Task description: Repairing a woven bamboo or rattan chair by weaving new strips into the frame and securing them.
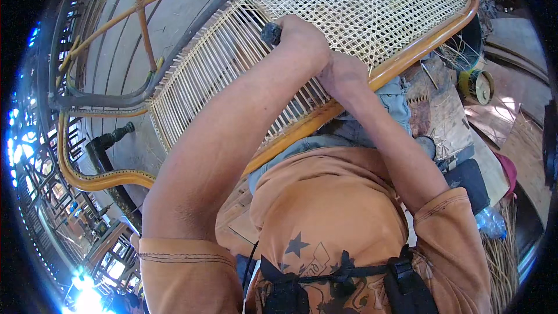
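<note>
A wooden chair frame (430, 47) with woven cane webbing (349, 0) lies across my lap. On its far right part the cane forms a finished open mesh; toward the left, pale strands (200, 78) run one way only, side by side. My left hand (303, 39) is closed round a tool with a dark, rounded handle (271, 34), held over the edge of the mesh. The tool's working end is hidden by the hand. My right hand (344, 74) rests just below and right of it, on the webbing, its fingers hidden behind my left wrist.
A curved wooden frame (104, 183) extends to the left, with a dark turned-wood leg (113, 136) near it. Rattan poles (139, 3) stand beyond. On the right lie a yellowish tin (476, 86), a plastic bottle (492, 222) and a bundle of cane strips (501, 256).
</note>
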Demonstrator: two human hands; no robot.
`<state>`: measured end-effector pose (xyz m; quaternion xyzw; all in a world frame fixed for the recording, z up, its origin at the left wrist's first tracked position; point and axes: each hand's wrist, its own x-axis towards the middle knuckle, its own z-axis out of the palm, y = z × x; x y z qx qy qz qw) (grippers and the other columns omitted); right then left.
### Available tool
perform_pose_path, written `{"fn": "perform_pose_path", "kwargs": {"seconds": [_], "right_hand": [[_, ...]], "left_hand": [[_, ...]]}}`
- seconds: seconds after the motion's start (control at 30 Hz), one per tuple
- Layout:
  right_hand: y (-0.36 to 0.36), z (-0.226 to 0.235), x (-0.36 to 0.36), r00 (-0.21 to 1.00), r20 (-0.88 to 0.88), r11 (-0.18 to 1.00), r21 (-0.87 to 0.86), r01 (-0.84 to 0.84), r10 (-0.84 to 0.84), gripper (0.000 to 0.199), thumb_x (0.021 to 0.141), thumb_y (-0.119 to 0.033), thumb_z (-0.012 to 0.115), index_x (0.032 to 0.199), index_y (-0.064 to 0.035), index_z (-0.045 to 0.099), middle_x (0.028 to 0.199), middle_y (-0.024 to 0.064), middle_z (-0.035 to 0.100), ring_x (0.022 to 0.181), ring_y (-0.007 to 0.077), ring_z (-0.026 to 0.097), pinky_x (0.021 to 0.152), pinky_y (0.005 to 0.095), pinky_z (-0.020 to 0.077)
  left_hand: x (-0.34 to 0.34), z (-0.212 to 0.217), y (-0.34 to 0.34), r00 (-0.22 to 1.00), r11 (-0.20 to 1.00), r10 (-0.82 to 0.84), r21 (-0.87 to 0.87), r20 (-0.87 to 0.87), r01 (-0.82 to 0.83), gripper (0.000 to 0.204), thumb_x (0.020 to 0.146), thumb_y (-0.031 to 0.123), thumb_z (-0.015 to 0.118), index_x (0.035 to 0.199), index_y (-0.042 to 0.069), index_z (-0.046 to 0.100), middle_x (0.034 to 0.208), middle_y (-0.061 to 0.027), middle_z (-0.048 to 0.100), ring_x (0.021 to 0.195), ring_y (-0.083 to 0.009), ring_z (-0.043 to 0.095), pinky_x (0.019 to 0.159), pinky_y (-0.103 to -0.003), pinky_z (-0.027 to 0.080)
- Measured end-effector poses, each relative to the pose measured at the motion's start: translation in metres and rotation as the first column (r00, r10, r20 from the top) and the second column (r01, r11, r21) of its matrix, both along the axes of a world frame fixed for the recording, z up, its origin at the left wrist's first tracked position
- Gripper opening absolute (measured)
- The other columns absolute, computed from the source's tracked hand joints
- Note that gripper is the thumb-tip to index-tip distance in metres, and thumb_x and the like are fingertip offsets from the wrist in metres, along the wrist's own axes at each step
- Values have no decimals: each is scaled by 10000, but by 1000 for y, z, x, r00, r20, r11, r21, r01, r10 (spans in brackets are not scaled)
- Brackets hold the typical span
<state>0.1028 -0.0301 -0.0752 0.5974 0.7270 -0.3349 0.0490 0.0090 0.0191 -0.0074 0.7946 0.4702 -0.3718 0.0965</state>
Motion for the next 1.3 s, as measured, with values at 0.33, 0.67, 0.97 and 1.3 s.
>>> {"fn": "perform_pose_path", "kwargs": {"seconds": [0.33, 0.67, 0.97, 1.3], "right_hand": [[3, -6, -3, 1000, -19, 998, -56, 17, -18, 250, 846, -175, 457, 962, -120, 672, 926, 155, 666, 873, 341, 644, 765, 434, 507], [3, 6, 3, 994, -93, 998, -25, 52, -54, 255, 842, -203, 467, 923, -97, 684, 901, 154, 667, 844, 330, 646, 735, 426, 512], [6, 0, 3, 999, -35, 998, -51, -30, 28, 259, 811, -252, 530, 991, -99, 637, 910, 145, 668, 848, 328, 644, 727, 431, 512], [4, -4, 2, 999, -36, 1000, -22, 3, -4, 221, 803, -221, 555, 908, -66, 672, 869, 174, 661, 824, 335, 646, 714, 428, 517]], "left_hand": [[6, 3, 5, 997, 996, 78, -46, -3, -78, 253, 800, 167, 513, 936, 82, 709, 953, -131, 682, 889, -257, 663, 733, -397, 514], [12, -1, 15, 998, 991, 12, -130, -60, -19, 256, 787, 189, 547, 962, 88, 703, 1000, -122, 674, 922, -260, 654, 769, -398, 503], [-6, -5, 16, 976, 962, 218, -168, 1, -215, 238, 703, 123, 587, 909, 78, 699, 943, -141, 673, 881, -292, 653, 736, -392, 515], [0, -1, 14, 983, 971, 183, -154, -23, -184, 249, 712, 124, 576, 926, 85, 698, 972, -132, 671, 896, -286, 652, 741, -393, 513]]}}
